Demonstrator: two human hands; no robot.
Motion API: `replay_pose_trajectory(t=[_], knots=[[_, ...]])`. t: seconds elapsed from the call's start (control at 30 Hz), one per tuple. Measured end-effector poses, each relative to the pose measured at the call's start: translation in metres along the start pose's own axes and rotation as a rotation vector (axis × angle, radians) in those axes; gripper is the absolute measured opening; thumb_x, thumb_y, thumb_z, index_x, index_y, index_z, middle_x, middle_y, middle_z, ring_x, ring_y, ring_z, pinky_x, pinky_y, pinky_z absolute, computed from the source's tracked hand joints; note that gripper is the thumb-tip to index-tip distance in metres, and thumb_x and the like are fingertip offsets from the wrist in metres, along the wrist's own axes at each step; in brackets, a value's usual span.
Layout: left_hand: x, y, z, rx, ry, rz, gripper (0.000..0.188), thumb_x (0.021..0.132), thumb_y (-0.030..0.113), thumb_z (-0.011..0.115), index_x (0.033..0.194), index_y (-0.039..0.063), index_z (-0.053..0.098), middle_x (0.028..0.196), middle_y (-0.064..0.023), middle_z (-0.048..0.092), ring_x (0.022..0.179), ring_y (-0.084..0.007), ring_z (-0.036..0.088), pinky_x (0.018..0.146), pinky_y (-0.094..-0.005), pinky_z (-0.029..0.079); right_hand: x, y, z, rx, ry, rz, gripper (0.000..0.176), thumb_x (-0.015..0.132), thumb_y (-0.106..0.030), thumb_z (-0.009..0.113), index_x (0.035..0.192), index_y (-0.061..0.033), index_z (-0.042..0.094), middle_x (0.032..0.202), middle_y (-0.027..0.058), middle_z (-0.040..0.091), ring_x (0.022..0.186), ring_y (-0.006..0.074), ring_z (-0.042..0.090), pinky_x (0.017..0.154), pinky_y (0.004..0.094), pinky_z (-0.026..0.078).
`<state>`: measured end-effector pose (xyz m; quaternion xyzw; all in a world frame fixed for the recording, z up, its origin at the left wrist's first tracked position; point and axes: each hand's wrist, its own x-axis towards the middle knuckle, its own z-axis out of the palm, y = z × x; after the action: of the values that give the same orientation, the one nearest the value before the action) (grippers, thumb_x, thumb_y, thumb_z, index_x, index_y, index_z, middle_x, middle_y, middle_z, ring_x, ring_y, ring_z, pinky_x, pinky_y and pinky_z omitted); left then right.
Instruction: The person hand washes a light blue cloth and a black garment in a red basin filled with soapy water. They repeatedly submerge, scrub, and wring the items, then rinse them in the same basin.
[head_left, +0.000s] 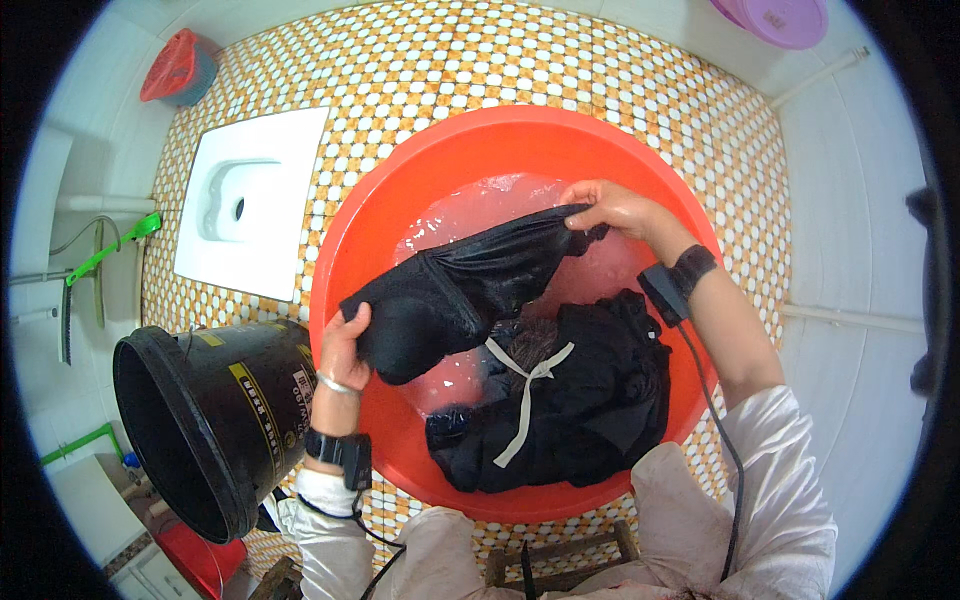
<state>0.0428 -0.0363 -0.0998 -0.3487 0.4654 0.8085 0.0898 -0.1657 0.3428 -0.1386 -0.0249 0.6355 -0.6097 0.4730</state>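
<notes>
A large red plastic basin (360, 217) holds cloudy water. Above it, a wet black garment (495, 259) is stretched between my hands. My left hand (346, 349) grips its lower left end, with the thumb on top. The other end is pinched between the thumb and fingers of my right hand (607, 208), near the basin's right side. Under the garment, a heap of black clothes (592, 420) with a knotted white drawstring (534, 375) lies partly in the water.
A black bucket (262, 397) lies tilted on the left, beside the basin. A white squat toilet (247, 206) is set in the tiled floor behind it. A red and blue basket (184, 71) and a green-handled brush (112, 259) are along the left wall. Cables hang from my wrist devices.
</notes>
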Motion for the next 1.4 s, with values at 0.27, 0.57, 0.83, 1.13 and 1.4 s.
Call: replay_pose_trajectory(t=[0.27,0.57,0.83,1.13,1.4], knots=[[0.072,-0.056,0.014,0.860,0.205,0.563,0.039,0.083,-0.009,0.056,0.121,0.000,0.053,0.104,-0.0092,0.063,0.093,-0.0202,0.062,0.084,-0.0314,0.051,0.076,0.048,0.006,-0.525,0.723,0.056,0.015,0.083,-0.012,0.065,0.095,-0.0027,0.065,0.085,0.0106,0.067,0.078,0.0231,0.065,0.071,0.0373,0.050],[0.059,-0.074,0.102,-0.393,-0.105,-0.627,0.067,0.089,0.065,0.041,0.144,0.029,0.027,0.131,-0.0261,0.033,0.133,-0.0542,0.017,0.099,-0.0738,0.025,0.092,0.050,0.143,-0.435,0.434,-0.306,0.020,0.073,-0.008,0.070,0.093,-0.0049,0.066,0.091,0.0115,0.067,0.085,0.0222,0.063,0.075,0.0335,0.050],[0.055,-0.097,0.041,-0.478,-0.197,-0.323,0.050,0.085,0.057,0.052,0.114,0.016,0.052,0.116,-0.0073,0.056,0.110,-0.0278,0.049,0.085,-0.0500,0.041,0.039,0.014,0.265,-0.540,0.226,-0.608,0.018,0.075,-0.023,0.069,0.076,-0.0071,0.062,0.074,0.0138,0.063,0.071,0.0368,0.062,0.071,0.0432,0.048],[0.079,-0.103,0.059,-0.512,-0.252,-0.283,0.032,0.091,0.045,0.049,0.107,0.019,0.057,0.110,-0.0032,0.063,0.104,-0.0201,0.057,0.087,-0.0426,0.048,0.050,-0.016,0.219,-1.272,0.356,-0.454,0.025,0.087,-0.029,0.050,0.079,-0.0142,0.068,0.069,0.0120,0.065,0.063,0.0330,0.065,0.054,0.0473,0.051],[0.064,-0.086,0.097,-0.370,0.032,-0.387,0.028,0.089,0.043,0.053,0.100,0.018,0.063,0.098,-0.0027,0.068,0.085,-0.0229,0.064,0.074,-0.0409,0.051,0.087,0.029,0.165,-1.047,0.519,-0.422,0.036,0.092,-0.035,0.047,0.084,-0.0074,0.069,0.078,0.0172,0.067,0.073,0.0375,0.065,0.064,0.0486,0.051]])
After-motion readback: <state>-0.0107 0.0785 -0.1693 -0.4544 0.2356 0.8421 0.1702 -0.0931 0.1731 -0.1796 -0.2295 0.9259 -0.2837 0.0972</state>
